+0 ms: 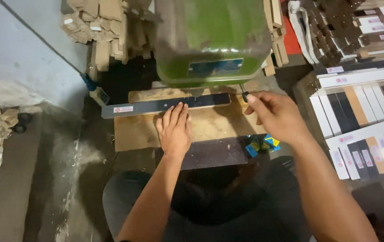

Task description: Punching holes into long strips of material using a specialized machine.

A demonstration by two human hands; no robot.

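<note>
My left hand (174, 130) lies flat, pinning the dark strip (165, 106) under the green press (210, 40); right hand (275, 114) grips its lever (243, 92); pressing not yet done.

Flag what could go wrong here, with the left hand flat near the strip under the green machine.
1. The left hand has its fingertips touching the dark strip, close under the green machine; a pinch looks possible.
2. The strip overhangs the wooden board to the left, so it may tip or shift.
3. The right hand grips a small dark handle; a slip could jerk it toward the machine.
</note>
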